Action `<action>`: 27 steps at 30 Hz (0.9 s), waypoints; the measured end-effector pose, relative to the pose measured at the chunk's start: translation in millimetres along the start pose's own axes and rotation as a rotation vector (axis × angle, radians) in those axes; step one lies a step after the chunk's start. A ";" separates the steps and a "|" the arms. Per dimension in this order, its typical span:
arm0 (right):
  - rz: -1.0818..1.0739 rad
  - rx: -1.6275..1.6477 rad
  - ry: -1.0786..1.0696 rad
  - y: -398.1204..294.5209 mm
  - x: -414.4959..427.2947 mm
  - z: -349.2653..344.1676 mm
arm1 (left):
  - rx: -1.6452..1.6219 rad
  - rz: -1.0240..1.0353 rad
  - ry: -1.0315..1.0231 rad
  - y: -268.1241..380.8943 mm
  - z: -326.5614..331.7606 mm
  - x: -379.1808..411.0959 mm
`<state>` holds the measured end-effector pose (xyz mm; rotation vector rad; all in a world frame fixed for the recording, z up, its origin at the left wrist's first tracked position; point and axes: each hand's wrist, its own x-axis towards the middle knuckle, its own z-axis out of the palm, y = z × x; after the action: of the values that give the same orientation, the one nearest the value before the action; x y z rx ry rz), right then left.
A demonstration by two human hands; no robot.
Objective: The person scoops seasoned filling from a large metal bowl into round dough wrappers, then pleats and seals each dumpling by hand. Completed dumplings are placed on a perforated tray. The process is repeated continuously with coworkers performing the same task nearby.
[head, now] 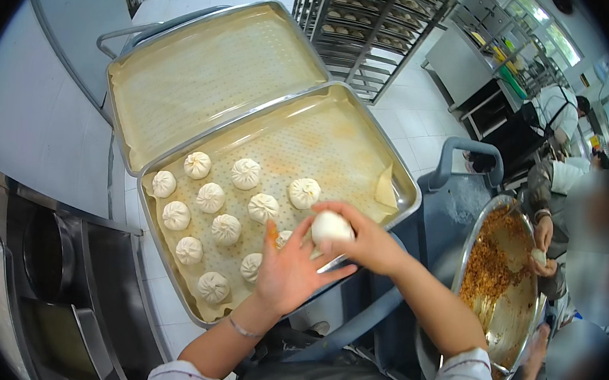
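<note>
My right hand (363, 237) holds a smooth white dough bun (331, 228) above the near right edge of a lined metal baking tray (338, 130). Beside it, my left hand (291, 271) is spread with fingers apart, and its thumb bears an orange smear. Several pleated buns (225, 230) lie in rows on the tray's left half. One pleated bun (304, 193) sits just beyond my right hand. My left hand partly hides two buns near the tray's front edge.
A second lined tray (217, 71) adjoins the first at the back. On the right, a metal bowl (533, 300) contains orange-brown filling (489, 268). Co-workers (556, 112) stand at the right; one holds dough. A tray rack (364, 31) stands behind, and a grey cart handle (468, 145) rises beside the bowl.
</note>
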<state>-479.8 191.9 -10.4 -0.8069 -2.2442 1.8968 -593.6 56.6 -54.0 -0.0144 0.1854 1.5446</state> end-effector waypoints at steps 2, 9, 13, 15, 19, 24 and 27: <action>0.118 0.124 0.038 4.4 54.2 -9.1 | 0.018 0.082 0.152 13.0 -4.1 -16.4; -0.237 -0.740 0.219 67.3 201.2 -5.5 | -0.003 0.086 0.257 19.9 -38.6 -56.3; -0.189 -0.946 0.216 79.4 207.5 12.2 | 0.020 0.095 0.243 23.8 -40.0 -60.3; -0.182 -0.894 0.255 77.0 203.9 11.2 | 0.024 0.088 0.234 22.8 -41.4 -59.4; -0.208 -0.932 0.156 81.0 202.5 2.7 | 0.028 0.036 0.219 18.3 -41.6 -57.6; -0.183 -0.466 0.314 -0.6 144.3 -50.3 | 0.122 -0.059 0.188 9.2 -28.2 -53.0; -0.306 -0.214 0.420 -77.7 24.7 -79.5 | 0.197 -0.214 0.087 -8.0 2.7 -31.9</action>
<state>-494.9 267.0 73.9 -0.7484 -2.1700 1.2370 -585.9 25.1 -48.1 0.0532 0.3920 1.3080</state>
